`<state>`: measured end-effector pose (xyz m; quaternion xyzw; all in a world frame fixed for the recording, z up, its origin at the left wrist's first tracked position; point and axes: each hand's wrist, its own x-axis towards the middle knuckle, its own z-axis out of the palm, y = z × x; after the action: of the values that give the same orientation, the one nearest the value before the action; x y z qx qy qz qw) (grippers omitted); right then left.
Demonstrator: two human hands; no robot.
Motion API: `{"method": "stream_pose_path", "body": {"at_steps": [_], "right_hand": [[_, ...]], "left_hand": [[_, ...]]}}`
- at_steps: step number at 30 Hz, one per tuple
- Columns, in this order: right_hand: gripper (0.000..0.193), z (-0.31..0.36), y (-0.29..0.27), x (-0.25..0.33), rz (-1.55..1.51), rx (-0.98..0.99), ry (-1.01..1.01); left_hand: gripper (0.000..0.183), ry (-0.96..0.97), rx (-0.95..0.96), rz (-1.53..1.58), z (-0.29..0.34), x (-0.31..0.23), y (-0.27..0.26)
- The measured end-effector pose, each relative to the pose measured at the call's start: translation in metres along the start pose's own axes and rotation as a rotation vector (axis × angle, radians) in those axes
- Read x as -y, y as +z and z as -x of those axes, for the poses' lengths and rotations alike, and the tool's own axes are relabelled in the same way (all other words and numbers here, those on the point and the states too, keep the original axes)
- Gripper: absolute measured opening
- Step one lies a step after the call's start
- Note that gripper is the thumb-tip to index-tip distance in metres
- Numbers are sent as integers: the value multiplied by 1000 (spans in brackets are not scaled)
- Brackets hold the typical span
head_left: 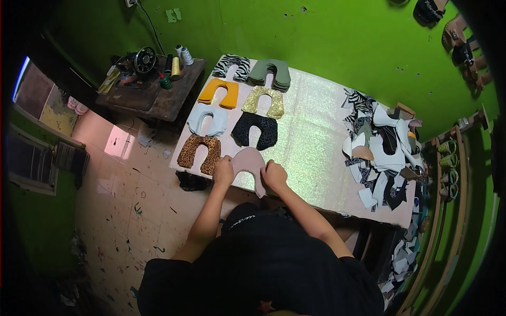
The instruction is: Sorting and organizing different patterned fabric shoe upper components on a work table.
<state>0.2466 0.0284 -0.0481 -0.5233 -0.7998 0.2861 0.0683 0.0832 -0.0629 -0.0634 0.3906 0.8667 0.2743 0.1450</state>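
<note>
Between my two hands is a pale pink U-shaped cut piece, perhaps several layers thick, at the table's near edge. My left hand is closed on its left side, and my right hand grips its right side. The right leg of the piece hangs lower than the left. Close to my left hand lies a leopard-print stack of similar U shapes. Just beyond the pink piece sits a black patterned stack. Farther back are white, gold glitter, orange, zebra-print and green stacks.
Shiny material covers the table. A heap of offcuts lies at its right end. At the back left, a sewing machine and thread cones stand on a wooden table. Sandals hang on a rack at right.
</note>
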Motion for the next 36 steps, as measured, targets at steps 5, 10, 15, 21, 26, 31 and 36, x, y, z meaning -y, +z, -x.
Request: {"method": "stream_pose_path", "body": {"at_steps": [5, 10, 15, 21, 26, 31, 36], "right_hand": [[35, 2, -8, -7, 64, -8, -38], [32, 2, -22, -31, -101, 73, -122], [28, 2, -63, -81, -267, 40, 26], [20, -3, -125, -158, -448, -191, 91], [16, -8, -196, -224, -395, -532, -1], [15, -6, -286, -259, -215, -736, -43], [27, -19, -349, -301, 85, -839, -57]], "left_hand": [[14, 59, -106, -101, 12, -23, 0], [18, 107, -90, -431, 15, -40, 2], [23, -29, 193, -700, 6, -92, -4], [28, 120, 204, -381, 7, -174, 24], [34, 287, 355, -243, 14, -264, 73], [35, 519, 499, -122, 19, -334, 115], [35, 687, 517, 13, 19, -390, 148]]}}
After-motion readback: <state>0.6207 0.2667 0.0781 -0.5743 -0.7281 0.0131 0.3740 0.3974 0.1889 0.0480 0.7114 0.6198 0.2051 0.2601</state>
